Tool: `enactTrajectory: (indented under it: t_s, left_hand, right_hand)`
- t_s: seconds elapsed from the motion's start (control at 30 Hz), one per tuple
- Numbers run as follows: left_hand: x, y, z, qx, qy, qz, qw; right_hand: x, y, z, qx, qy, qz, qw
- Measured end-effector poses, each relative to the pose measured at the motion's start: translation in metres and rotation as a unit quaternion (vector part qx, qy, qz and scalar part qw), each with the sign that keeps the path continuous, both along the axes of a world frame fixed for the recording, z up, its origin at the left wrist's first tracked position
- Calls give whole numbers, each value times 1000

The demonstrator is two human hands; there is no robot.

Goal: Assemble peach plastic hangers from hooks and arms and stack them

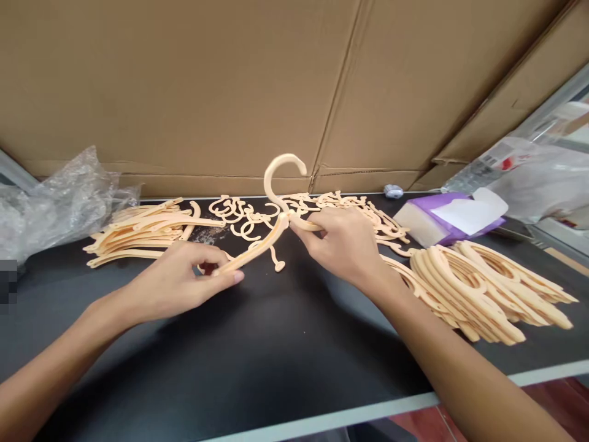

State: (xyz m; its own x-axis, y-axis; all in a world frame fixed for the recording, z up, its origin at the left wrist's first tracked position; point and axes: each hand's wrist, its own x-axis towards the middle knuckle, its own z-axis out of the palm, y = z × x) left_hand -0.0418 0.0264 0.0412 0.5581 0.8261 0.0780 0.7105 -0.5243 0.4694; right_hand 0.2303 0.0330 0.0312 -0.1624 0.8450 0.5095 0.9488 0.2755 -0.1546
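A peach plastic clothes hanger (262, 244) is held up over the black table, its curved hook standing upright above the joint. My left hand (184, 276) pinches the end of its left arm between thumb and fingers. On the other side, my right hand (345, 242) closes round the right arm near the hook's base and hides most of that arm. Behind the hanger lie several loose hooks (230, 209), spread along the back of the table. Left of them sits a pile of hanger arms (142, 227). To the right, several stacked hangers (464, 294) lie beside my right forearm.
Crumpled clear plastic (59, 196) lies at the left. A purple tissue pack (442, 218) stands back right, near a small bluish object (392, 191) and a clear plastic bag (538, 178). Large cardboard (207, 92) walls off the back. The table's pale edge (345, 417) runs in front.
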Motion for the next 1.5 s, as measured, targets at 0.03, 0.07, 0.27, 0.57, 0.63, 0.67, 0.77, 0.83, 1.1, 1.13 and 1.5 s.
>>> enactTrajectory:
  t_s: [0.03,0.07,0.27,0.57,0.63,0.67,0.77,0.83,1.1,1.13,1.5]
  left_hand:
    - [-1,1,-2,51,14,16,998]
    - [-2,1,-5,107,24,29,994]
    - [2,-2,-17,362,17,11,932]
    - [30,-30,-28,490,-10,-73,868]
    - [35,-32,-33,469,-13,-86,879]
    - [36,-32,-35,455,-15,-91,885]
    - [37,-29,-40,427,-27,-99,899]
    - [35,-27,-42,417,-32,-98,903]
    - [31,-24,-49,386,-24,-80,919]
    - [31,-24,-50,378,-21,-80,922]
    - [35,-31,-54,339,18,-73,938]
  right_hand:
    - [-1,0,0,-20,9,-17,1000]
    - [-1,0,1,-39,19,-32,999]
    - [-12,-9,6,-139,72,-46,987]
    - [-41,-29,-5,-191,125,106,968]
    - [-46,-34,-9,-162,127,128,970]
    - [-47,-36,-11,-146,130,137,971]
    - [-51,-40,-16,-127,163,171,963]
    - [-52,-40,-19,-142,186,189,954]
    - [-48,-37,-18,-221,172,235,931]
    - [-46,-38,-15,-230,158,238,930]
    - [13,9,0,-76,-37,-102,991]
